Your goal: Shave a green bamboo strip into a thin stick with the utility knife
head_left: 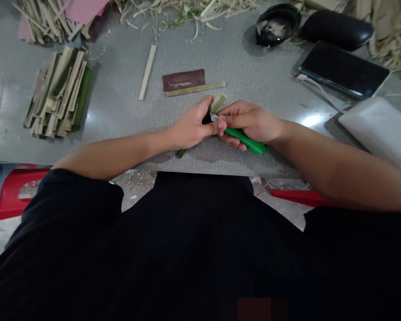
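Observation:
My left hand (195, 125) is closed around a green bamboo strip (218, 102). The strip's pale upper end sticks out past my fingers, and its dark green lower end shows below the palm. In my right hand (250, 120) is a knife with a ribbed green handle (249, 141). Its blade lies against the strip near my left thumb and is mostly hidden by my fingers. Just beyond my hands lie a dark red rectangular piece (183, 80) and a thin bamboo stick (195, 88) along its near edge. A paler flat stick (147, 72) rests farther left.
A pile of bamboo strips (58, 93) lies at left. Shavings (187, 10) line the far side. At right are a black bowl (277, 24), a black case (337, 29), a phone (344, 69) with a white cable, and a white box (381, 129). The table's near edge meets my body.

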`<state>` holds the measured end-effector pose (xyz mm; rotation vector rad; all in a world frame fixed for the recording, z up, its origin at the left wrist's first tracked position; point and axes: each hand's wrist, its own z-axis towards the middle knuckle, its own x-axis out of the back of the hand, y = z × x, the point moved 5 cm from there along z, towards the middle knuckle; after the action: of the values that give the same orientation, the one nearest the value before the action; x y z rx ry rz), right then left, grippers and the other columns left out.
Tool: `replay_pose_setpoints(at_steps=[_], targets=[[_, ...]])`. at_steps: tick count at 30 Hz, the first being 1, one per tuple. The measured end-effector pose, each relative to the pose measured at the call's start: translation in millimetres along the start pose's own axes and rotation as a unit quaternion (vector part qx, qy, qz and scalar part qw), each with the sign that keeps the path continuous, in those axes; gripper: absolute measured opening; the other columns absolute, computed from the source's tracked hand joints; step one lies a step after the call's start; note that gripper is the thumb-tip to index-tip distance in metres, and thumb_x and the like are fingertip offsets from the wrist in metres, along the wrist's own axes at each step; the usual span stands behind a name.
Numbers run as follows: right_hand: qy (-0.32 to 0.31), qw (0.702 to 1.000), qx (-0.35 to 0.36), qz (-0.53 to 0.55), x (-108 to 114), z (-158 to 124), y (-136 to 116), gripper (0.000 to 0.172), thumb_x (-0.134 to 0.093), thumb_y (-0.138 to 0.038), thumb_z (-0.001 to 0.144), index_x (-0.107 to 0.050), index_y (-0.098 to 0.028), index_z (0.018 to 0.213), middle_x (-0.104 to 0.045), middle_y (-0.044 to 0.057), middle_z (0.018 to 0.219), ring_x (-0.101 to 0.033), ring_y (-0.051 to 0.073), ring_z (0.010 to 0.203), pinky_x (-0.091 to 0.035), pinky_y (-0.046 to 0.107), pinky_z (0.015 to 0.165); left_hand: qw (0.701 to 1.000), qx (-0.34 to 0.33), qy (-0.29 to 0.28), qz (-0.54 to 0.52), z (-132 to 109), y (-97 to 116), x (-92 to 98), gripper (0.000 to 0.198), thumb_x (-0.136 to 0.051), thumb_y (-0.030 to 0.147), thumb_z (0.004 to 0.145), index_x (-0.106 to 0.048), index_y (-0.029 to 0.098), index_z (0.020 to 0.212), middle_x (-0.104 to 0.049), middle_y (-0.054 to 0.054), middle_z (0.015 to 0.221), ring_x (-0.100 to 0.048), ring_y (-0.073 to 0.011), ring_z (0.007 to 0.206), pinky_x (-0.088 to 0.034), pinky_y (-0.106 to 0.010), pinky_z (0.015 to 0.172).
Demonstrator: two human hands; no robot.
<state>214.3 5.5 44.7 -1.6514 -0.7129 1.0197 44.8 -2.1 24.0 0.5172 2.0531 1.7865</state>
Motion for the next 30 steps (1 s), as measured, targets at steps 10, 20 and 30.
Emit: replay_pose_setpoints(at_steps=[10, 20, 30], targets=[[0.103, 0.992, 0.053, -0.056, -0.7, 1.1, -4.8, 0.055, -0.082, -0.061, 0.132, -0.070, -0.023, 0.093, -0.067, -0.003, 0.063, -0.059, 0.014, 0.047, -0.051, 0.024, 0.046, 0.996, -0.052, -0.021, -0.067, 9.1, -12.9, 0.9, 0.072, -0.104, 0.082, 0.105, -0.053, 0.032, 0.112, -0.050, 0.013, 0.063, -0.041, -0.0117, 0.052, -0.028, -0.038, 0.052], [0.056, 0.997, 0.023, -0.046, 3.4, 2.1, -2.6, 0.059, -0.090, -0.067, 0.124, -0.071, -0.023, 0.090, -0.067, -0.002, 0.061, -0.059, 0.015, 0.042, -0.052, 0.027, 0.041, 0.999, -0.010, -0.024, -0.022, -4.3, 12.8, -2.4, 0.074, -0.114, 0.070, 0.101, -0.053, 0.029, 0.114, -0.069, 0.012, 0.068, -0.050, -0.0081, 0.040, -0.031, -0.028, 0.043], [0.113, 0.990, 0.002, -0.089, 6.0, -2.7, -11.2, 0.059, -0.085, -0.057, 0.126, -0.074, -0.023, 0.079, -0.066, 0.003, 0.061, -0.059, 0.017, 0.050, -0.053, 0.030, 0.045, 0.999, -0.007, -0.026, -0.039, -7.1, 14.1, -2.2, 0.070, -0.119, 0.046, 0.094, -0.056, 0.028, 0.117, -0.081, 0.008, 0.081, -0.053, -0.0077, 0.043, -0.036, -0.029, 0.047]])
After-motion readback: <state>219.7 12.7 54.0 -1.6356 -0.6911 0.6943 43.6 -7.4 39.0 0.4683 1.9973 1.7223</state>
